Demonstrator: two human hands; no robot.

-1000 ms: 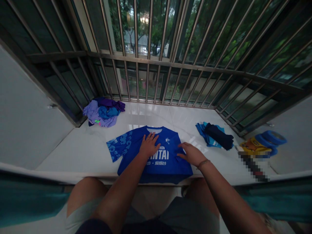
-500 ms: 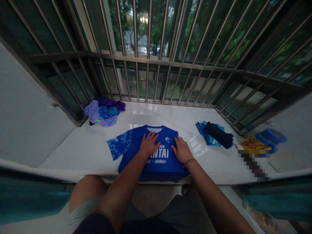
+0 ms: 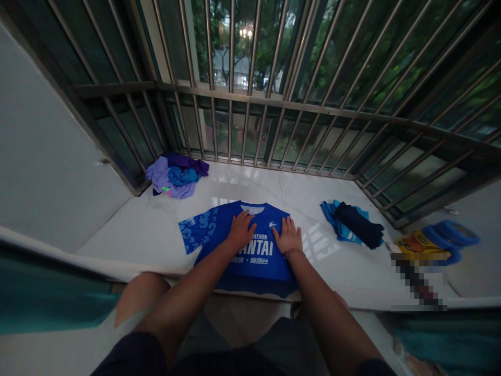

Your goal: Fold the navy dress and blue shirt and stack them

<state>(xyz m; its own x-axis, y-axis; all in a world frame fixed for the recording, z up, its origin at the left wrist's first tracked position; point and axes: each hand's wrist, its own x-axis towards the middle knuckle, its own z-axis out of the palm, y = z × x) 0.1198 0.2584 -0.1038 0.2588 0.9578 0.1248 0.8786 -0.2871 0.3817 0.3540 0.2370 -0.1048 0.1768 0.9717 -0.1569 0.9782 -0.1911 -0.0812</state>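
Observation:
A blue printed T-shirt (image 3: 250,274) lies front side up on the white sill, its collar toward the window and its hem at the near edge. The patterned left-hand sleeve is spread out; the other sleeve does not show. My left hand (image 3: 240,231) rests flat on the chest just below the collar, fingers apart. On the shirt's right edge lies my right hand (image 3: 288,237), fingers stretched out and pressed to the cloth. A bracelet circles my right wrist.
Crumpled purple and blue clothes (image 3: 176,177) lie at the back left. Folded blue and navy clothes (image 3: 358,224) sit to the right, near a yellow and blue container (image 3: 430,243) and a blurred-out item. Metal window bars (image 3: 250,97) close off the back.
The view has shifted slightly. My right hand has turned more upright along the shirt's right edge; the left stays near the collar.

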